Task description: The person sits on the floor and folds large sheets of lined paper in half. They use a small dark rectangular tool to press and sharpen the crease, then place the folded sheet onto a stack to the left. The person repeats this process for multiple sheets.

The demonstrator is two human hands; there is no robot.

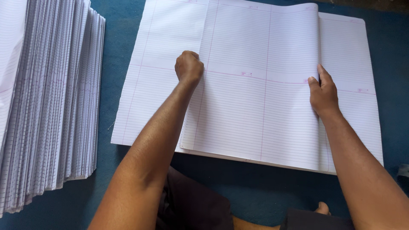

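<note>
Left hand (pixel 188 67), fisted, presses the fold of the ruled sheet (pixel 255 85); right hand (pixel 324 94), flat with fingers together, should pin the edges flush.

blue floor (pixel 115 51), prob. carpet, ruled sheets (pixel 238 115), paper stack (pixel 47 106)

Both forearms are bare, no sleeves; dark shorts (pixel 191 204) cover the legs.

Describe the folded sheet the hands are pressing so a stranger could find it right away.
On the blue floor, right of the tall paper stack, lies a big ruled sheet. The folded sheet lies on top, left hand fisted on its crease, right hand at its curling edge.
</note>
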